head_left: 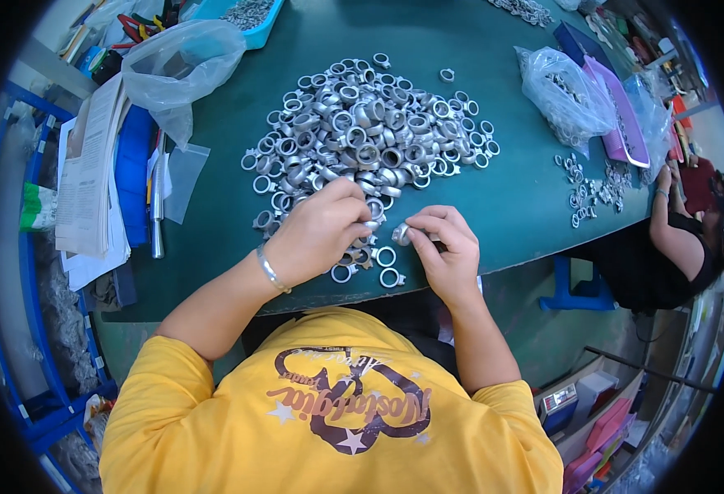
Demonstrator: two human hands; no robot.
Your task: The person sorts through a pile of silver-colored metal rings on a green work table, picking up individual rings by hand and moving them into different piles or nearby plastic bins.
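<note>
A large heap of silver metal rings (366, 154), each with a small lug on its side, lies in front of me on the green table. At the heap's near edge, my left hand (319, 235) is closed with its fingertips pinched on a metal ring, partly hidden by the fingers. Just to the right, my right hand (446, 253) pinches another metal ring (401, 234) between thumb and fingers, held apart from the heap. Several loose rings (387, 277) lie between my hands, close to the table's near edge.
Papers (88, 173), a blue bin (135, 177) and a plastic bag (182, 70) stand at the left. On the right are a bag of small parts (566, 97), a pink tray (621, 115) and scattered metal parts (597, 191). Another person's arm (673, 235) is at the far right.
</note>
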